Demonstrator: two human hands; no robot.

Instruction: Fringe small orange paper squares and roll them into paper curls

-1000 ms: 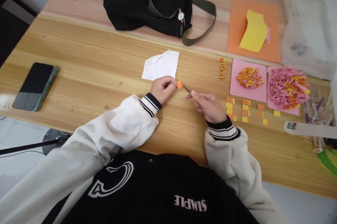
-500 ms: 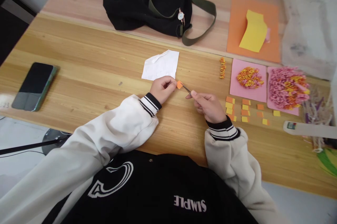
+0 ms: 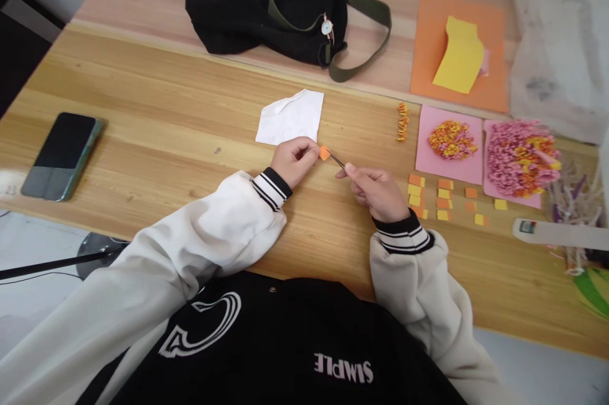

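My left hand [image 3: 295,160] pinches one corner of a small orange paper square [image 3: 324,153] between thumb and fingertips. From the other side, my right hand [image 3: 378,191] is closed round a pair of dark tweezers [image 3: 337,160], whose tips touch the square's right corner. Just beyond my left hand lies a creased white sheet of paper [image 3: 290,118]. To the right of my right hand, several small orange and yellow paper pieces [image 3: 443,194] lie in rough columns on the wooden table [image 3: 200,132].
A short row of orange twists [image 3: 402,122] lies near two pink sheets [image 3: 428,167] heaped with small coloured curls. Behind them are orange and yellow paper [image 3: 457,56]. A black bag [image 3: 266,11] lies at the back, a phone [image 3: 61,156] at left, a white strip [image 3: 561,233] at right.
Both hands, the orange square and the tweezers look the same as before. Only a very slight shift of the view shows.
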